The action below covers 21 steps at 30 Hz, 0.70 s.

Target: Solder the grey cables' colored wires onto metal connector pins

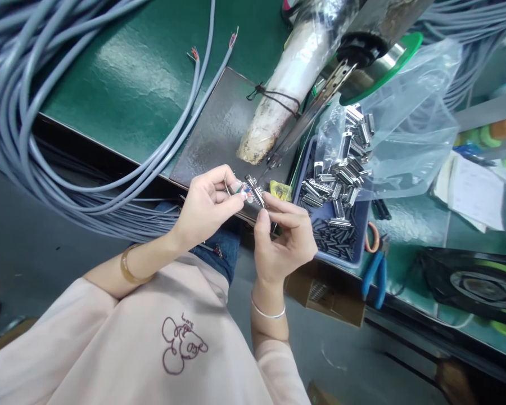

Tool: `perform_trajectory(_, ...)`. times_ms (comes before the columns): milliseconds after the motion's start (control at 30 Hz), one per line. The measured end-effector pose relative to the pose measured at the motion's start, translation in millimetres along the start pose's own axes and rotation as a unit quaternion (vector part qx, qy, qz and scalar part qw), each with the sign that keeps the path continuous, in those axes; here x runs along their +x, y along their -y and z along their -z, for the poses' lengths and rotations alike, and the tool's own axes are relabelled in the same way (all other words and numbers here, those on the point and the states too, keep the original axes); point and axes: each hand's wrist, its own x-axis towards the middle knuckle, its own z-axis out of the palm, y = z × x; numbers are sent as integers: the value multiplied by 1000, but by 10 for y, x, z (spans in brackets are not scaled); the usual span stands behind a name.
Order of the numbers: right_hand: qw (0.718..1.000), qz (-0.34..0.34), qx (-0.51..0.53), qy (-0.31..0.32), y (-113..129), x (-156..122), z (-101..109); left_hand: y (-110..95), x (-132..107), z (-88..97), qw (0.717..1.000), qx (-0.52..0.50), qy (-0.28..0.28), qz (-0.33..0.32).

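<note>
Between thumb and fingers, my left hand (213, 199) pinches the stripped end of a grey cable, where thin coloured wires (247, 191) fan out. Those wires meet the pins of a metal multi-pin connector (255, 190). My right hand (284, 230) grips the connector at its near end with thumb and fingertips. Just above it, the tip of a soldering iron (274, 157) points down on its mount. Whether any wire is joined to a pin is too small to tell. Both hands are over the front edge of a dark metal plate (211, 129).
A blue tray (358, 253) right of my hands holds several loose connectors (346, 169) and small black tubes. Blue-handled pliers (376, 273) lie beside it. A plastic-wrapped duct (278, 95) and a solder spool (388, 67) hang above. Coiled grey cables (17, 107) fill the left.
</note>
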Motion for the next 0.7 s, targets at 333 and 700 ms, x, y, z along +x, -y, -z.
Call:
perform_trajectory(333,1000,3,7,-2,-15,9,10,37,10,-2,1000,-8,0,-3)
perform_trajectory(700,999,-30,23,-9,17,0,39,12,-48,57,998,-10,19,54)
